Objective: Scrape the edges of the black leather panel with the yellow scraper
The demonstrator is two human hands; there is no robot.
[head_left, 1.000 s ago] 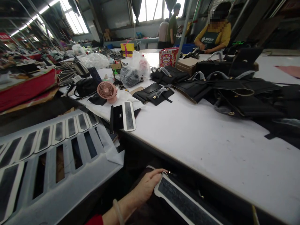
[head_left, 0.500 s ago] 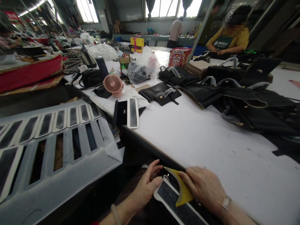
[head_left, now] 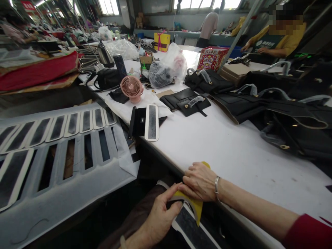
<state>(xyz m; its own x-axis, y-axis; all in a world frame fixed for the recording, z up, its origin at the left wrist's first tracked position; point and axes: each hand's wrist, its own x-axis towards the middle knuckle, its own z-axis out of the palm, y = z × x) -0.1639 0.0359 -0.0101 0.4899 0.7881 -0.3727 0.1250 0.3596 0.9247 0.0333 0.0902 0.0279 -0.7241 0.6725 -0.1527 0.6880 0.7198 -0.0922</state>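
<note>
My left hand (head_left: 162, 212) is closed on the left end of a stiff, curved yellow piece (head_left: 198, 207), fingers over its edge and thumb beneath. That thumb also lies by the end of a long dark panel with a white border (head_left: 190, 226). My right hand (head_left: 199, 181) presses on the yellow piece from above with curled fingers, and part of the piece sticks out behind it. The panel slants below both hands at the table edge, partly under the yellow piece. Black material beside the panel is mostly hidden.
A white table (head_left: 220, 148) holds several black handbags (head_left: 192, 100), a pink fan (head_left: 131, 88) and another white-bordered panel (head_left: 151, 122) on a black case. To the left, a grey slotted rack (head_left: 85, 186) bears several such panels. A co-worker (head_left: 275, 43) stands across the table.
My right hand has moved up and left over the yellow piece. My left fingers have closed onto its left end. The view has shifted slightly.
</note>
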